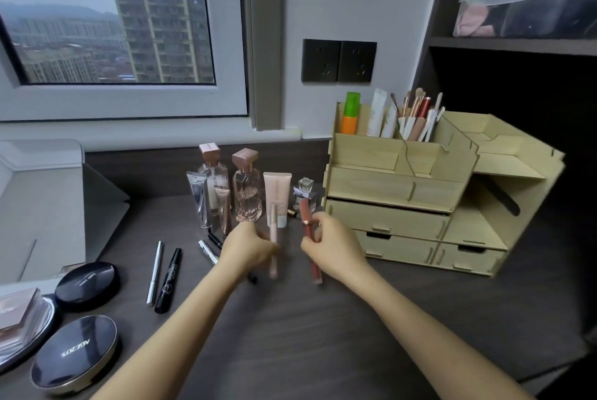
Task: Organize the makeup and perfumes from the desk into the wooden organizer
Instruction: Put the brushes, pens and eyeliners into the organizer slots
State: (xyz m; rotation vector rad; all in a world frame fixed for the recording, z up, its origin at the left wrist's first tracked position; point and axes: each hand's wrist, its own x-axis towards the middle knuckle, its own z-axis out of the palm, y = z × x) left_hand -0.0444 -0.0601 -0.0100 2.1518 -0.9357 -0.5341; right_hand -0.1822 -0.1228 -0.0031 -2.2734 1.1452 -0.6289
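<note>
My left hand (248,248) grips a pale pink lip tube (273,231), held upright above the desk. A red lip gloss (308,231) stands upright in my right hand (332,248), just left of the wooden organizer (403,193). Behind my hands stand two pink perfume bottles (246,193), a small clear perfume bottle (305,189), a beige tube (277,193) and a silver tube (198,196). The organizer's top compartments hold brushes (416,115) and an orange-green bottle (351,113); its drawers are closed.
A silver pen (155,270), a black mascara (168,280) and small liners (210,249) lie on the dark desk. Two round black compacts (85,285) and a tray (45,322) of palettes sit at front left. A white box (38,206) stands at left, dark shelving at right.
</note>
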